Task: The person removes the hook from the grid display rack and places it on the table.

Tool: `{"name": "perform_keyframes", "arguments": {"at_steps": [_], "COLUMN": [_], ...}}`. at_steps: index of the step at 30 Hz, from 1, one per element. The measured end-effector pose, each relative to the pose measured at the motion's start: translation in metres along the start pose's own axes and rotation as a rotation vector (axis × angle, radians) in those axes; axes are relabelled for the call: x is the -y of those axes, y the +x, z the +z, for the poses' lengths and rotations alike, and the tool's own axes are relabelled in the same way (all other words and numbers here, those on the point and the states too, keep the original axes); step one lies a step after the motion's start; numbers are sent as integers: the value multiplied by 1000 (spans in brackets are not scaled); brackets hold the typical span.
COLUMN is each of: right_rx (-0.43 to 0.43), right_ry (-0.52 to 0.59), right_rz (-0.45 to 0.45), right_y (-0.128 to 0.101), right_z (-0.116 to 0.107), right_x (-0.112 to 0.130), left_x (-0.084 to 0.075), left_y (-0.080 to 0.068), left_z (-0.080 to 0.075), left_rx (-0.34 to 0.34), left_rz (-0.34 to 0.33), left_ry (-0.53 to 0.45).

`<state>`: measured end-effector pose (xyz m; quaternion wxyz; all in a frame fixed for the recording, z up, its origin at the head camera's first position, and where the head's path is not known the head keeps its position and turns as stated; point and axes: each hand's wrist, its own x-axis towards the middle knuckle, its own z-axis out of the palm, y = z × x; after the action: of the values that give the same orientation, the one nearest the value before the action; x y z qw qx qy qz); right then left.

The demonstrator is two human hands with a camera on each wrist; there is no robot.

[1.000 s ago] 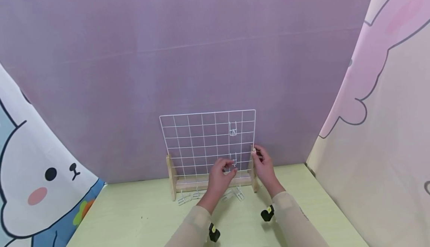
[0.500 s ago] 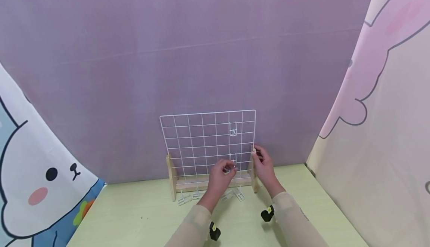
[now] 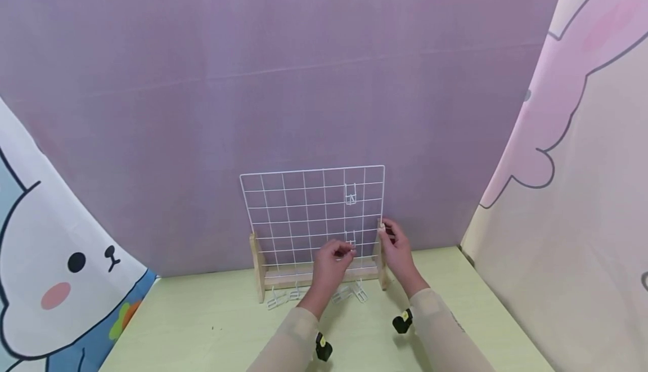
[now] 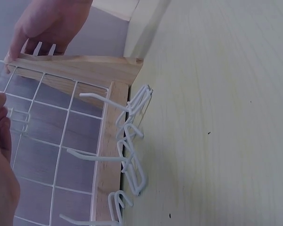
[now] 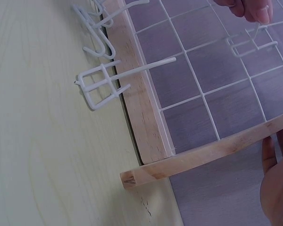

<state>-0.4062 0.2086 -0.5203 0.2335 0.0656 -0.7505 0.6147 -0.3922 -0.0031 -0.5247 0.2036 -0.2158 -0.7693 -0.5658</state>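
Pinching a white wire hook against the lower grid panel, left hand fingers curled on it | right hand grips the wooden stand's right upright | risk: hook missing the wire, slipping down among the spare hooks on the table.

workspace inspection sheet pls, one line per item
surface: pale green table, a few small dark specks
job's things: white wire grid upright in wooden stand; upper hook hung high; lower hook at the left fingertips
clutter: loose hooks lying before the stand
grippers: left hand pinches the lower hook; right hand grips the stand's right post
cables: nothing seen
surroundings: purple backdrop, cartoon curtains at both sides
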Motion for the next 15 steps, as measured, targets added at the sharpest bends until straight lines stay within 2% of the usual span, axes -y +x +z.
{"name": "perform_keyframes", "arguments": {"at_steps": [8, 15], "right_rx": [17, 13], "right_ry": [10, 7], "right_rz": [0, -3], "right_y": [0, 0], "right_z": [-2, -2], "right_x": [-3, -3], "left_x": [-7, -14], "left_y": [3, 7], "left_z": [-4, -5], "left_rx": [-16, -23], "left_rz": [-1, 0], "left_ry": [-19, 32]}}
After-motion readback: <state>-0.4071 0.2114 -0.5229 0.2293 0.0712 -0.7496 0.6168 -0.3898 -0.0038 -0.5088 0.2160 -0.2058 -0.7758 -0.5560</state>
